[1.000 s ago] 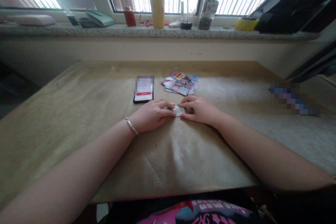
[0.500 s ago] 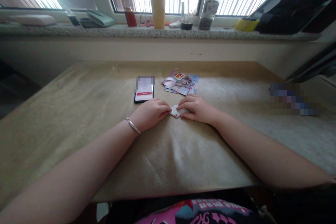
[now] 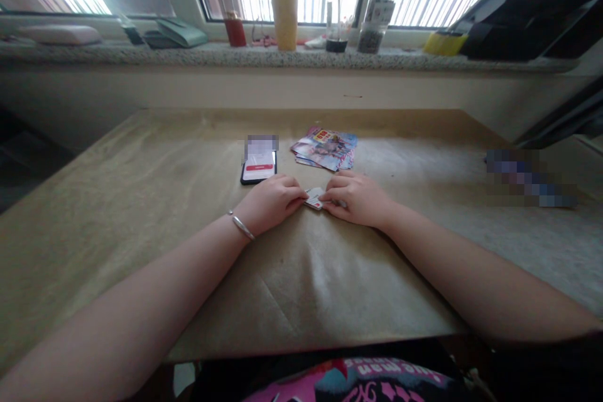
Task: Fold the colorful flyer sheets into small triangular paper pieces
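Note:
A small folded piece of paper (image 3: 314, 198), whitish with red print, lies low over the table between my two hands. My left hand (image 3: 273, 202), with a silver bangle at the wrist, pinches its left edge with closed fingers. From the other side, my right hand (image 3: 354, 199) has thumb and fingertips closed on its right edge. Part of the paper is covered by the fingertips. Just beyond my left hand is a phone (image 3: 259, 166) with a lit screen. A pile of colourful printed leaflets (image 3: 325, 149) lies beyond my right hand.
The tan-covered table (image 3: 226, 301) reaches to the wall below a stone windowsill (image 3: 198, 58). On the sill stand a red jar (image 3: 234, 31), a clear container (image 3: 372, 31) and a black bag (image 3: 522, 12). A blurred-out item (image 3: 527, 179) lies at the table's right.
My right hand's fingers have drawn together, from lying across the paper to pinching its right edge. The paper has turned slightly. My left hand keeps its hold.

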